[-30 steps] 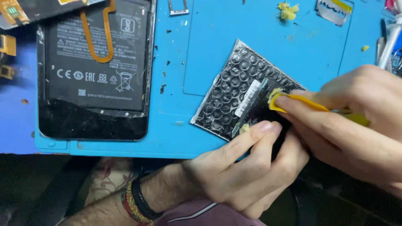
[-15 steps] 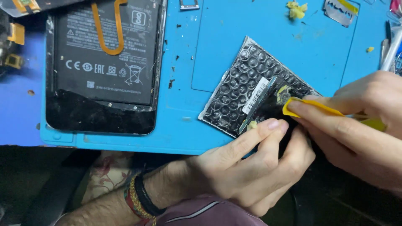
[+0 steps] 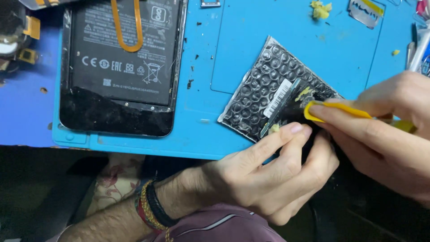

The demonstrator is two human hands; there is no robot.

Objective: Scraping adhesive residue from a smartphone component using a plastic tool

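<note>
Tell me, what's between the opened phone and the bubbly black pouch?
Mostly bare blue mat, with a few small dark crumbs scattered on it. The head view shows the opened phone and black pouch apart.

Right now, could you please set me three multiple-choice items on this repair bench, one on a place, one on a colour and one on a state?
1. Where does the opened phone lie relative to the bubble-wrap pouch?
A. to its left
B. on top of it
C. to its right

2. What colour is the pry tool in the right hand?
A. red
B. yellow
C. white

3. What is the left hand doing?
A. resting in the lap
B. lifting the phone
C. pressing fingertips on the pouch's near edge

Answers: 1 A, the phone sits at the left of the blue mat. 2 B, the tool is plainly yellow. 3 C, the fingertips lie on the pouch edge.
</note>
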